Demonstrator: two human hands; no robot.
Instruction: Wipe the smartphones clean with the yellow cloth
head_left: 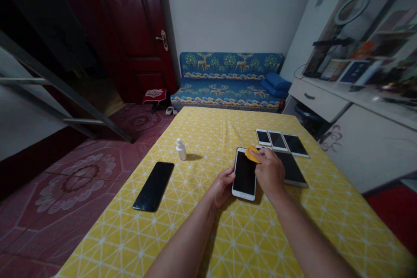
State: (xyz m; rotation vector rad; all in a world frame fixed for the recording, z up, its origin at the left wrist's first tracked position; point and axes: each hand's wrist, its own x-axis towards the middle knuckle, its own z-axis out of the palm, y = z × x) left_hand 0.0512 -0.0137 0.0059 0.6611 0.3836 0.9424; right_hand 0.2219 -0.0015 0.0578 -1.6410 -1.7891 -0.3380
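Note:
A white phone with a black screen is held upright-facing above the yellow patterned table. My left hand grips its left edge, thumb on the front rim. My right hand pinches an orange cloth against the top right of the screen. Beyond my right hand lie several devices: a small white phone, another phone, a wider one and a large dark tablet, partly hidden by that hand. A black phone and a white bottle are on the left.
The tablecloth is yellow with white lines. Behind the table stands a blue patterned sofa. A white cabinet is at the right, a red stool and a metal ladder at the left.

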